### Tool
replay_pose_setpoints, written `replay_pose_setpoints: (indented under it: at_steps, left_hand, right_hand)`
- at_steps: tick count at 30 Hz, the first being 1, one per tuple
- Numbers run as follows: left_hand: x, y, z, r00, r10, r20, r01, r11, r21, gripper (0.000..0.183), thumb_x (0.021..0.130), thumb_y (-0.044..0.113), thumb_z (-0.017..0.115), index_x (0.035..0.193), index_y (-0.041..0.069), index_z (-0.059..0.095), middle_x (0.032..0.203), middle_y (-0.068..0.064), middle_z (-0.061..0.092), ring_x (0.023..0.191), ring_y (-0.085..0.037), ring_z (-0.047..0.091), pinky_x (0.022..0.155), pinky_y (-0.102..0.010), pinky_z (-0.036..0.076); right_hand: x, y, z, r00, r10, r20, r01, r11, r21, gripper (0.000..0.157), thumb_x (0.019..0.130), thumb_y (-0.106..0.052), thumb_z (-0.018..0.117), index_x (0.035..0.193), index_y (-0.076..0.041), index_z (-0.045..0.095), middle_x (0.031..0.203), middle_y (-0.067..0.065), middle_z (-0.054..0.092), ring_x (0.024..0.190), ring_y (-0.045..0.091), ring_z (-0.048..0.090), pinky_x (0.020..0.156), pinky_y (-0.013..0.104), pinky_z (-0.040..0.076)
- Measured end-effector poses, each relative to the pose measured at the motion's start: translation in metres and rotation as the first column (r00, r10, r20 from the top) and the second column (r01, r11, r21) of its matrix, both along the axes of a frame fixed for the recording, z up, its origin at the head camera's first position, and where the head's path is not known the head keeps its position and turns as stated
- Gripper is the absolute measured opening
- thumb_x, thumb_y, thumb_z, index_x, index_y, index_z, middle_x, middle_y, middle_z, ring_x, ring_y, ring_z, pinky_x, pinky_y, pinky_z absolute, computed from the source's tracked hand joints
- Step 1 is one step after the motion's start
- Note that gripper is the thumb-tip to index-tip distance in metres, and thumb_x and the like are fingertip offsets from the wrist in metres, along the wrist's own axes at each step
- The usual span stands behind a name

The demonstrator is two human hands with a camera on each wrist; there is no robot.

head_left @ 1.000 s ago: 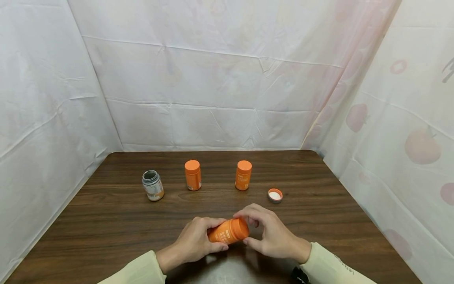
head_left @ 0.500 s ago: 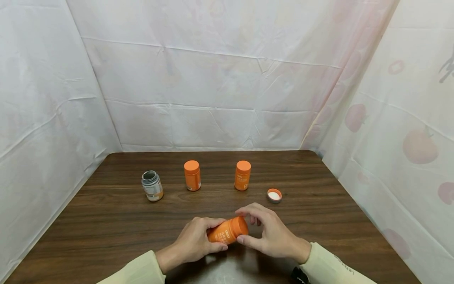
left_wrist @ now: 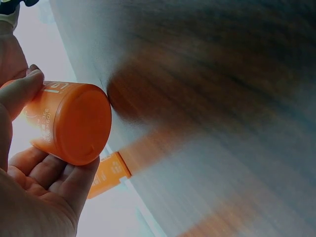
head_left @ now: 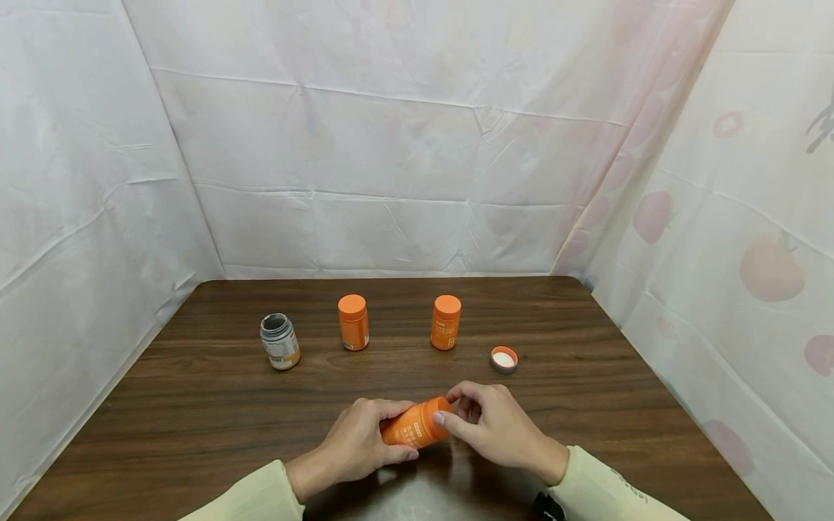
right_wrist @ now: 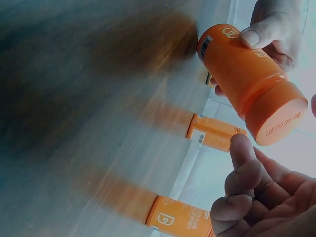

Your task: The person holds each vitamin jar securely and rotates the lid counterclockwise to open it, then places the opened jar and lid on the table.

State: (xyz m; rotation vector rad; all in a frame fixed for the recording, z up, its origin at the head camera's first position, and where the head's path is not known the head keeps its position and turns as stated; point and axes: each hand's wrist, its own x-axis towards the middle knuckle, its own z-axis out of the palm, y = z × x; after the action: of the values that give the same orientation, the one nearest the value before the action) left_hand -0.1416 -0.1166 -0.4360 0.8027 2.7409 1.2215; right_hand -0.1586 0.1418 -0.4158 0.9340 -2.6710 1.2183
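My left hand [head_left: 361,438] grips an orange bottle [head_left: 409,428] by its body, tilted with its orange cap [head_left: 433,420] to the right. In the left wrist view, the base of the bottle [left_wrist: 84,126] faces the camera between thumb and fingers. My right hand [head_left: 500,425] is at the capped end, with thumb and forefinger on either side of the cap. The right wrist view shows the cap [right_wrist: 279,114] on the bottle, the bent fingers [right_wrist: 242,170] just beside it and a small gap between them.
Two capped orange bottles, one [head_left: 354,323] on the left and another [head_left: 446,323] on the right, stand farther back on the dark wooden table [head_left: 215,405]. A grey lidless bottle [head_left: 281,341] stands left; an upturned cap [head_left: 504,359] lies right. White sheets [head_left: 378,145] surround the table.
My right hand's fingers have curled in closer round the cap, and the thumb has moved left over its near side. The left hand and its bottle have stayed in place.
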Motion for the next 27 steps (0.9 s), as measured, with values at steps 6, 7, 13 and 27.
replay_pose_setpoints:
  at_steps: [6, 7, 13, 27]
  left_hand:
    - [0.0003, 0.0, -0.0001, 1.0, -0.003, 0.002, 0.003, 1.0, 0.005, 0.047, 0.079, 0.031, 0.091, 0.122, 0.033, 0.074, 0.099, 0.021, 0.069, 0.08, -0.001, 0.061, 0.073, -0.026, 0.049]
    - [0.0003, -0.0001, -0.0001, 1.0, -0.002, 0.004, 0.002, 1.0, 0.005, 0.047, 0.079, 0.031, 0.091, 0.122, 0.033, 0.074, 0.099, 0.021, 0.069, 0.08, -0.001, 0.061, 0.072, -0.026, 0.049]
    - [0.0006, -0.0001, -0.0002, 1.0, -0.005, 0.01, 0.005, 1.0, 0.008, 0.046, 0.079, 0.031, 0.091, 0.122, 0.034, 0.074, 0.097, 0.021, 0.069, 0.079, -0.001, 0.06, 0.072, -0.026, 0.049]
    - [0.0009, -0.0001, -0.0002, 1.0, 0.003, -0.006, -0.003, 1.0, 0.001, 0.045, 0.078, 0.032, 0.091, 0.12, 0.033, 0.074, 0.095, 0.021, 0.068, 0.077, -0.001, 0.059, 0.07, -0.026, 0.048]
  right_hand:
    - [0.0008, -0.002, 0.0016, 0.999, -0.028, 0.036, 0.028, 1.0, 0.002, 0.028, 0.095, -0.046, 0.072, 0.096, -0.019, 0.072, 0.068, -0.011, 0.06, 0.057, 0.004, 0.053, 0.051, 0.023, 0.046]
    - [0.0009, -0.0023, 0.0019, 0.999, -0.029, 0.039, 0.029, 1.0, 0.0, 0.028, 0.095, -0.046, 0.073, 0.095, -0.019, 0.072, 0.068, -0.011, 0.06, 0.056, 0.004, 0.053, 0.05, 0.023, 0.046]
    - [0.0012, -0.0035, 0.0019, 0.998, -0.032, 0.047, 0.032, 0.999, -0.003, 0.029, 0.093, -0.047, 0.075, 0.093, -0.019, 0.071, 0.068, -0.012, 0.061, 0.056, 0.004, 0.054, 0.049, 0.023, 0.046]
    - [-0.0011, 0.0013, 0.0051, 0.994, 0.107, -0.001, -0.107, 0.994, -0.025, 0.034, 0.086, -0.033, 0.085, 0.114, -0.025, 0.068, 0.085, -0.008, 0.066, 0.067, 0.014, 0.058, 0.057, 0.023, 0.048]
